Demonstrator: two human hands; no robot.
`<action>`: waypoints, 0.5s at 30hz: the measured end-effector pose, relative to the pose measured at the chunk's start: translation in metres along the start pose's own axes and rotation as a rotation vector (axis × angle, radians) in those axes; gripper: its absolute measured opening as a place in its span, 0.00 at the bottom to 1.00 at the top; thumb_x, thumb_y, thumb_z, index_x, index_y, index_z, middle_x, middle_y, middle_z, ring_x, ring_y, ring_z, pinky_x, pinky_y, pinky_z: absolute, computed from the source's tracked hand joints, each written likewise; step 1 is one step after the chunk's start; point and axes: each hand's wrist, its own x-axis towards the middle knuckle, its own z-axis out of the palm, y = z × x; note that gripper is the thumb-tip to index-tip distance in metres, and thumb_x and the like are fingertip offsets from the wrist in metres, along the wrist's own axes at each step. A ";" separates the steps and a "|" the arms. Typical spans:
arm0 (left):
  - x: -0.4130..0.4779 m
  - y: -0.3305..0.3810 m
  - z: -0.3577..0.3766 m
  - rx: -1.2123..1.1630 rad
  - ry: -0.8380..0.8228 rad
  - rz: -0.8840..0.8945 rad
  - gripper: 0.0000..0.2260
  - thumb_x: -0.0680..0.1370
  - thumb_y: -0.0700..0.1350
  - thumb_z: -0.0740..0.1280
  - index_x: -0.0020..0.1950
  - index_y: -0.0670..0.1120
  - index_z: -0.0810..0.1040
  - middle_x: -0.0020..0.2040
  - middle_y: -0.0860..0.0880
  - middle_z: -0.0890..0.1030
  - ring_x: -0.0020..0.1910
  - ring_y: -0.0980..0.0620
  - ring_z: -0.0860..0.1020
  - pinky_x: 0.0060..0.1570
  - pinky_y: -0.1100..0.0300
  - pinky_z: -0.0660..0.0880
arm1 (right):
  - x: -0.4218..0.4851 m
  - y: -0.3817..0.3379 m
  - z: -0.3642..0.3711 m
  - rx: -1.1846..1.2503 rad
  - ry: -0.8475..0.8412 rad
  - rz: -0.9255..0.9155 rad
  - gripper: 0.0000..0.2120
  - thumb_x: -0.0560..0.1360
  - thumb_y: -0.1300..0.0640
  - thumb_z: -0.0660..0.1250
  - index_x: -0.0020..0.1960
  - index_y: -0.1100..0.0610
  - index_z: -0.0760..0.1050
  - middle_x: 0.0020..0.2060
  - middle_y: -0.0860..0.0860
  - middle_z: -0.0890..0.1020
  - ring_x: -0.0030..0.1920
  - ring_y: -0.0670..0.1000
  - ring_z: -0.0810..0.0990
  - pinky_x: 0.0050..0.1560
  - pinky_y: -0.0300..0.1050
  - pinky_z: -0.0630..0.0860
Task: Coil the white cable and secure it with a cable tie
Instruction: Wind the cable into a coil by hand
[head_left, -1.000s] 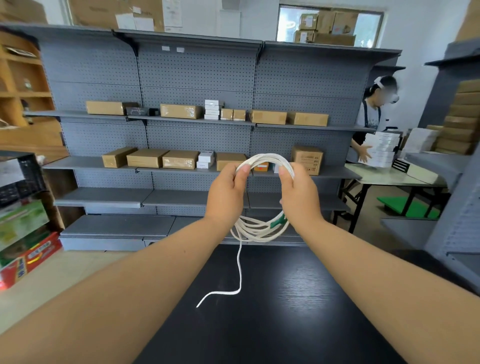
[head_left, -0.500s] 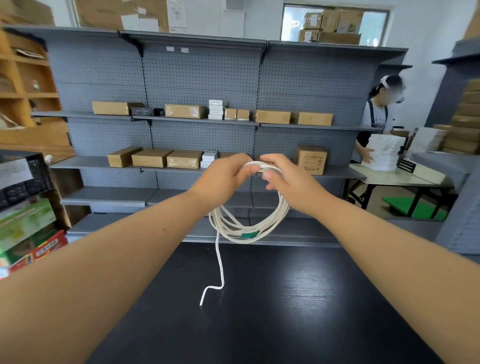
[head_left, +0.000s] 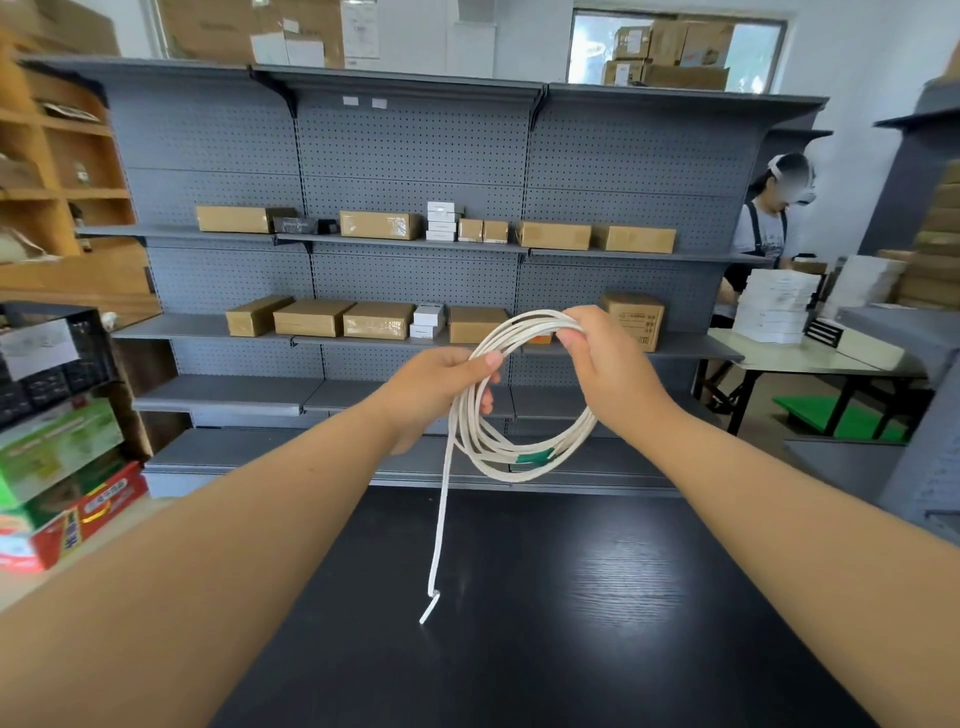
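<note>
A white cable is wound into a round coil of several loops and held up in the air above the black table. My left hand grips the coil's left side with thumb on top. My right hand pinches the loops at the coil's upper right. A green band sits on the loops at the bottom of the coil. One loose cable end hangs straight down from my left hand, its tip touching the table.
Grey pegboard shelving with cardboard boxes stands just behind the table. Another person works at a table on the right beside stacked white boxes. Colourful cartons sit at the left.
My hands have moved apart: the left dropped to the coil's left side and the right shifted right. The coil has opened wider. The hanging tail has straightened.
</note>
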 end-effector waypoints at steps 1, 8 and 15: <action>-0.001 -0.001 -0.002 -0.028 -0.021 -0.014 0.12 0.78 0.52 0.62 0.41 0.45 0.76 0.30 0.51 0.78 0.36 0.51 0.77 0.41 0.60 0.72 | -0.001 -0.001 0.000 0.012 0.018 0.009 0.10 0.80 0.59 0.55 0.54 0.62 0.72 0.43 0.52 0.73 0.44 0.50 0.69 0.39 0.38 0.57; 0.004 -0.008 0.007 -0.129 0.219 0.088 0.14 0.78 0.57 0.60 0.39 0.48 0.72 0.30 0.51 0.73 0.33 0.53 0.75 0.41 0.54 0.74 | -0.007 -0.009 0.016 0.106 0.232 0.066 0.10 0.80 0.61 0.55 0.55 0.64 0.73 0.46 0.51 0.74 0.47 0.50 0.70 0.43 0.36 0.60; 0.002 0.001 0.020 0.099 0.443 0.267 0.13 0.80 0.53 0.57 0.47 0.47 0.74 0.33 0.53 0.69 0.31 0.56 0.70 0.31 0.66 0.75 | -0.018 -0.013 0.030 0.187 0.333 0.169 0.11 0.80 0.58 0.53 0.56 0.61 0.72 0.43 0.49 0.73 0.42 0.51 0.71 0.43 0.38 0.63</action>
